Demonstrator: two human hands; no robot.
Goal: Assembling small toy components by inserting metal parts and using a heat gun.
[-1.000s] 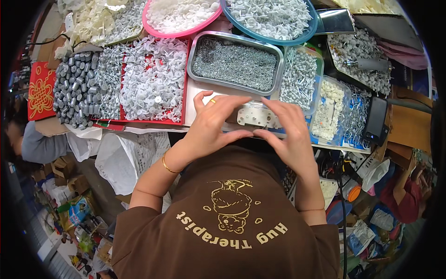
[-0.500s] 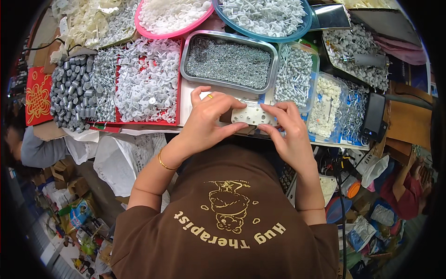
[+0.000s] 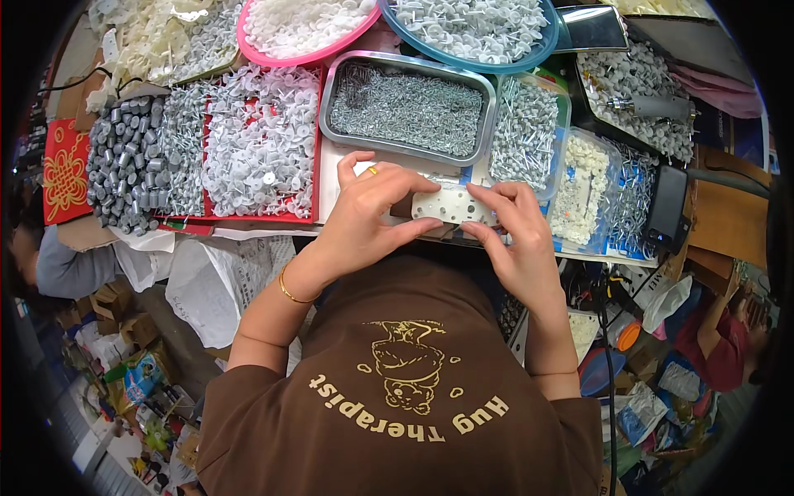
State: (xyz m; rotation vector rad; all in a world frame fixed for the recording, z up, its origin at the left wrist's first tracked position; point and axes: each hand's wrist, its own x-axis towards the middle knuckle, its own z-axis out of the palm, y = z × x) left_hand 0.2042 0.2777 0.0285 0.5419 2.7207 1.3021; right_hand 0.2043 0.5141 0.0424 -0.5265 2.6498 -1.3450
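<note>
Between my two hands, at the table's near edge, is a small cream-white plastic piece (image 3: 447, 206) dotted with holes or metal studs. My left hand (image 3: 374, 207) pinches its left end between thumb and fingers. Its right end is gripped by my right hand (image 3: 516, 221), with the thumb below and the fingers above. Just beyond the piece stands a metal tray (image 3: 328, 124) filled with tiny silver screws or pins. A red box (image 3: 317, 178) of white round-headed pieces lies left of my left hand. Right of the tray, a clear plastic container (image 3: 561, 157) holds silver nail-like parts.
Grey metal cylinders (image 3: 128, 161) are heaped at the left. A pink bowl (image 3: 256, 54) and a blue bowl (image 3: 529, 59) of white pieces stand at the back. On the right are a container of cream parts (image 3: 579, 186) and a black device (image 3: 667, 205). Cables (image 3: 610, 372) hang beside my right arm.
Almost nothing differs. Both hands keep their grip on the white plastic piece, and the view has shifted very slightly.
</note>
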